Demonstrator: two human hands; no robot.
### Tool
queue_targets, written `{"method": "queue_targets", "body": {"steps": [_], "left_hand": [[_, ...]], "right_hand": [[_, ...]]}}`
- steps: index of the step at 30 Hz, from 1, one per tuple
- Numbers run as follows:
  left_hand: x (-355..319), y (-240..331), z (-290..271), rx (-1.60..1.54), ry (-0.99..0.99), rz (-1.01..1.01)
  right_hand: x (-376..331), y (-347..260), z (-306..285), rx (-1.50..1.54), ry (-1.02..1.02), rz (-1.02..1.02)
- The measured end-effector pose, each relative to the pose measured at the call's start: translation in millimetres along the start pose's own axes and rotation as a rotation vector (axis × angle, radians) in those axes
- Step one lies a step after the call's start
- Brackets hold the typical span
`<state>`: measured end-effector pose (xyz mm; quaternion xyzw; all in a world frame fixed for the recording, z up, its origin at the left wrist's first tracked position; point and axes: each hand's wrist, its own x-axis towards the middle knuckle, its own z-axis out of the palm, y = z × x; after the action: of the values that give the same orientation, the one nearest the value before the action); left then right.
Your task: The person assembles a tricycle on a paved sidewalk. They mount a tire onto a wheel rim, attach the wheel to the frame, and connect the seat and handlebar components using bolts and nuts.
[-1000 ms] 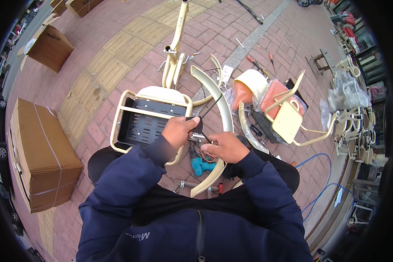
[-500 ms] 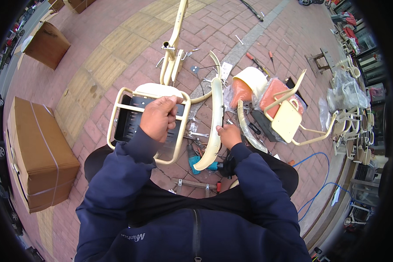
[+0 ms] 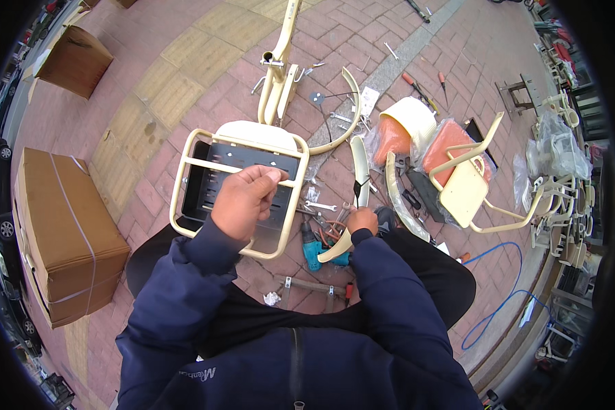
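My left hand [image 3: 244, 203] is closed in a pinch above the cream tubular frame [image 3: 175, 198] with a black slotted plate [image 3: 219, 157]; whatever its fingertips hold is too small to make out. My right hand [image 3: 363, 221] is closed around a curved cream fender [image 3: 360, 158], which stands out above and below the fist. A thin black wire stay [image 3: 359, 188] shows on the fender just over the fingers. Beneath it on the paving lies a teal power drill [image 3: 311, 247], with an open-ended wrench [image 3: 321, 206] close by.
A cream bicycle-like frame [image 3: 279, 75] and another curved fender [image 3: 355, 96] lie ahead. To the right are a cream seat frame [image 3: 464, 198], orange wrapped padding [image 3: 447, 149] and a plastic-wrapped curved strip [image 3: 403, 208]. A cardboard box [image 3: 75, 232] stands left; a blue hose [image 3: 502, 244] curls right.
My right hand has turned the fender, so its wire stay now shows in front and the hand sits across its lower part. My left hand stays pinched, slightly lower over the frame.
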<state>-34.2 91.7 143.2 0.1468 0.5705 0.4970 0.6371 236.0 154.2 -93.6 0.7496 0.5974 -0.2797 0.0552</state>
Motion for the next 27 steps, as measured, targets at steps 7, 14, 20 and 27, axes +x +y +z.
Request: {"method": "queue_targets", "body": {"steps": [7, 14, 20, 27], "left_hand": [[29, -101, -10, 1.483, 0.028, -0.062], [34, -148, -20, 1.501, -0.018, -0.244], [26, -93, -46, 1.786, -0.062, -0.068], [13, 37, -95, 1.808, 0.261, 0.259]], "right_hand": [[-1, -2, 28, -0.056, -0.168, 0.024], [7, 4, 34, -0.068, -0.205, -0.075], [19, -11, 34, 0.079, -0.153, -0.216], [-17, -71, 19, 1.077, -0.81, -0.02]]}}
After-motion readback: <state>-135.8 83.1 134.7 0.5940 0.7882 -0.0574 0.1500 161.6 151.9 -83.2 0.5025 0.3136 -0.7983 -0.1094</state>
